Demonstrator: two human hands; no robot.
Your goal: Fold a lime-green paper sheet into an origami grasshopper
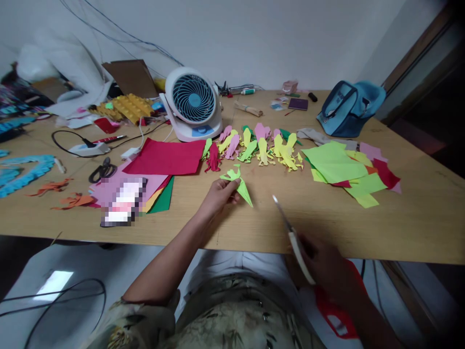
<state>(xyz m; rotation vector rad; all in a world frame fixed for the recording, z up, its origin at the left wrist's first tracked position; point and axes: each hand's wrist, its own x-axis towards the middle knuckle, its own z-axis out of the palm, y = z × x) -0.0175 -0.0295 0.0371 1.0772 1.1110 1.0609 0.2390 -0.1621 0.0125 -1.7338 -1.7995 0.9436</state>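
Note:
My left hand (218, 195) pinches a folded light-green paper figure (240, 184) just above the wooden table (276, 223), in front of a row of several folded paper figures (254, 145) in green, pink, yellow and red. My right hand (323, 264) sits at the table's near edge, closed round the handles of white-handled scissors (292, 237), whose blades point up and left towards the green figure without touching it.
A white desk fan (192, 103) stands behind a red paper sheet (165, 157). Loose green, yellow and red sheets (345, 172) lie at right, a blue bag (348, 107) behind them. Black scissors (102, 169), cables and orange figures (61, 193) lie at left.

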